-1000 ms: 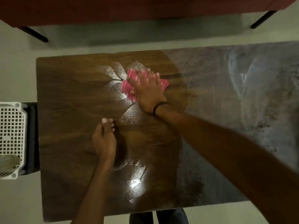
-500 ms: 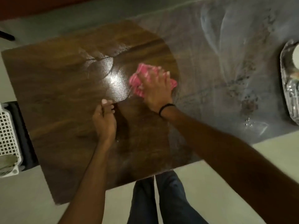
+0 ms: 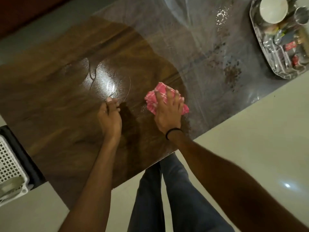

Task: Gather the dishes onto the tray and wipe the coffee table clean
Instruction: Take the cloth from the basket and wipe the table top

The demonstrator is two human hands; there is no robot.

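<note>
1. Blue denim trouser legs (image 3: 175, 198) stand on the pale floor, just beside the near edge of the dark brown wooden coffee table (image 3: 50, 106).
2. Near the middle of the table's near edge, the left hand (image 3: 109, 118) rests with its fingers straight and close together. The tips touch the wood and it holds nothing.
3. Just beside it, toward the table's right end, is the right hand (image 3: 167, 113), with a black band (image 3: 173, 131) at its wrist. It presses down, fingers spread wide and flat, on a crumpled pink-and-white checked cloth (image 3: 151, 101). The cloth lies on the tabletop close to the near edge.
4. Beyond the left fingertips, a wet shiny patch (image 3: 103, 79) glares on the table's middle.
5. Dark crumbs (image 3: 232, 74) lie scattered over the table's right half, which looks dull and streaked.
6. At the table's far right end sits a shiny metal tray (image 3: 277, 72). It carries a round white bowl (image 3: 273, 9), a small steel cup (image 3: 301, 15) and other items too blurred to tell.
7. Just beside the table's left end is a white perforated plastic basket (image 3: 8, 164).
</note>
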